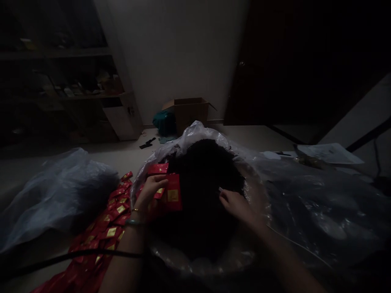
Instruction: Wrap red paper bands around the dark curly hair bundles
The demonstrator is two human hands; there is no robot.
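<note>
The room is dim. My left hand (151, 191) is closed on a small red packet with a gold label (172, 197), held at the left rim of a big clear plastic bag (195, 136). The bag holds a heap of dark loose material (203, 195). My right hand (235, 203) rests on that heap with its fingers bent into the dark stuff; what they pinch, if anything, is too dark to tell. More red packets (158, 168) sit at the bag's rim.
Several red and gold packets (111, 221) lie spread to the left. Another plastic bag (51, 191) sits further left, and clear plastic sheeting (320, 203) on the right. A cardboard box (187, 110), shelves (61, 95) and a dark cable (76, 255) are around.
</note>
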